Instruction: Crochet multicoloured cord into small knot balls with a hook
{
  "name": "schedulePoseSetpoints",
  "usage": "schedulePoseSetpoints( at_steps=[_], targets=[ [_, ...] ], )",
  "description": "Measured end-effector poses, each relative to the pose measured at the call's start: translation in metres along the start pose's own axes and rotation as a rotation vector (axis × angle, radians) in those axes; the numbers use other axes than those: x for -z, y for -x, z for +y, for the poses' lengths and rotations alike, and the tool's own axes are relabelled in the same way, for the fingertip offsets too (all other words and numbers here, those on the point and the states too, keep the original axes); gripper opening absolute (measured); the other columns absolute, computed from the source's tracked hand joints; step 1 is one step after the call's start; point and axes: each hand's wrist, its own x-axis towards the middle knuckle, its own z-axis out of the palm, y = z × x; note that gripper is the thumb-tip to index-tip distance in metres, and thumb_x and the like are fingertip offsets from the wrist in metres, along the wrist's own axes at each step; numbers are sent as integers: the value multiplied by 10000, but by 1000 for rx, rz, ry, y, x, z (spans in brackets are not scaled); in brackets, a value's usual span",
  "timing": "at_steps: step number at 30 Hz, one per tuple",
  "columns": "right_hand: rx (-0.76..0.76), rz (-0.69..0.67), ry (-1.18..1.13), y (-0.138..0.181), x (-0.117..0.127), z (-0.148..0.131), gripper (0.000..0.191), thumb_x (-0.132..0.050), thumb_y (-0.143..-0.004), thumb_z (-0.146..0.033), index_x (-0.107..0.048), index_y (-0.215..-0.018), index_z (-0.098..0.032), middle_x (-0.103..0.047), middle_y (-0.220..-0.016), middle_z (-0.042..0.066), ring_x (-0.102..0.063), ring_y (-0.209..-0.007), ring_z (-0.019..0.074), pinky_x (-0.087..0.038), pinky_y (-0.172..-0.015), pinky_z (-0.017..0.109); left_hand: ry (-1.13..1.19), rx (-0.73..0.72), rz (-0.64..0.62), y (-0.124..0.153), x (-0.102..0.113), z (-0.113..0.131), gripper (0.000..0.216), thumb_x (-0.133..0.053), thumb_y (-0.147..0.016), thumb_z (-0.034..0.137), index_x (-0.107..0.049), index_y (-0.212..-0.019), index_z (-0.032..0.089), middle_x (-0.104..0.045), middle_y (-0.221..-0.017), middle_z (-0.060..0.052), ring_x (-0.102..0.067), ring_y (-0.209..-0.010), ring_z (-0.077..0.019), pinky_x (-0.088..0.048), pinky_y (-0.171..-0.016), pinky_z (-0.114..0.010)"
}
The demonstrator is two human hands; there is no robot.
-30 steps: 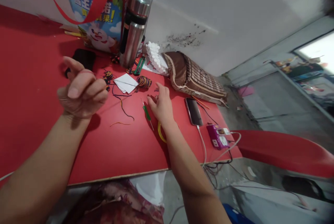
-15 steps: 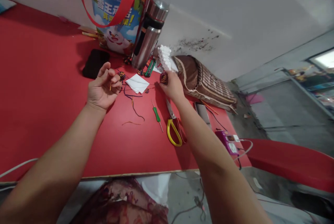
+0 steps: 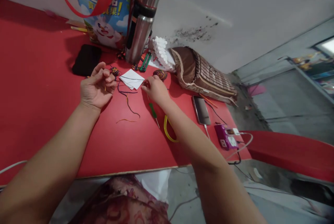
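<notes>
My left hand [image 3: 97, 86], palm turned up, has its fingers curled in, with a short bit of orange yarn [image 3: 105, 88] showing below them. Farther right, my right hand [image 3: 156, 89] pinches its thumb and fingers at the end of a dark yarn strand [image 3: 133, 78] that crosses a folded white paper [image 3: 130, 84]. Just behind that hand lies a multicoloured yarn ball [image 3: 161, 74]. A smaller yarn ball [image 3: 114, 71] rests beside my left fingertips. Loose yarn pieces [image 3: 132, 108] lie between the hands. A green-handled hook tool [image 3: 152, 110] and yellow-handled scissors [image 3: 167, 128] are partly under my right arm.
A steel thermos [image 3: 143, 22] and a printed bag [image 3: 104, 12] stand at the back, near a dark phone-like object [image 3: 87, 60]. To the right are a brown cushion-like bundle [image 3: 203, 74], a phone on a cable [image 3: 200, 110] and a purple power block [image 3: 224, 137].
My right hand has let go of the yarn ball, which now lies on the table, and moved left to pinch a strand. My left hand keeps its curled pose. The view has shifted slightly.
</notes>
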Motion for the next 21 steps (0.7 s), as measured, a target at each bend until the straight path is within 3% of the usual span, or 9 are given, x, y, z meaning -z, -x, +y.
schedulePoseSetpoints(
  at_steps=[4, 10, 13, 15, 17, 19, 21],
  targets=[
    [13, -73, -87, -8, -4, 5, 146, -645, -917, -56, -725, -876, -172, -767, -974, 102, -690, -923, 232, -524, -895, 355, -42, -4, -26, -1, 2, -1, 434, -602, -1083, 53, -811, -737, 213, -677, -596, 23, -545, -463, -57, -402, -459, -156],
    [40, -149, -227, 3, 28, 10, 151, -738, -845, -74, -677, -771, -191, -738, -793, 38, -678, -786, 199, -529, -790, 344, -75, 38, -29, 0, 1, -9, 426, -611, -1058, 47, -822, -719, 194, -651, -575, 5, -505, -439, -57, -369, -439, -167],
    [61, 18, -349, -11, 39, 8, 97, -684, -918, -128, -669, -867, -210, -708, -829, 24, -646, -777, 179, -544, -782, 346, -117, 67, -73, 2, 1, -11, 402, -623, -1044, 59, -824, -719, 186, -628, -558, 1, -484, -436, -65, -359, -437, -182],
    [58, 221, -466, -23, 38, 6, 156, -611, -935, -103, -671, -998, -232, -731, -956, 39, -653, -801, 169, -565, -793, 344, -120, 72, -64, 2, 1, -10, 436, -570, -1059, 64, -822, -719, 170, -617, -547, -8, -487, -437, -74, -373, -443, -193],
    [65, 337, -536, -28, 33, 5, 237, -597, -942, -113, -663, -1120, -254, -741, -1137, 70, -676, -867, 168, -584, -811, 341, -103, 62, -36, 3, 1, -8, 501, -483, -1079, 60, -814, -714, 154, -605, -535, -18, -488, -435, -82, -378, -446, -199],
    [73, 342, -569, -18, 26, 2, 215, -592, -958, -139, -651, -1134, -249, -730, -1150, 77, -683, -872, 169, -581, -803, 339, -86, 49, -19, 2, 1, -6, 536, -433, -1085, 51, -805, -710, 149, -591, -526, -21, -486, -433, -87, -376, -447, -200],
    [81, 191, -558, 5, 24, -3, 103, -581, -999, -185, -648, -1065, -227, -698, -916, 29, -656, -769, 169, -558, -772, 343, -80, 52, -21, 1, 1, -5, 519, -443, -1080, 48, -795, -712, 149, -571, -517, -15, -477, -430, -88, -371, -447, -199]
  ],
)
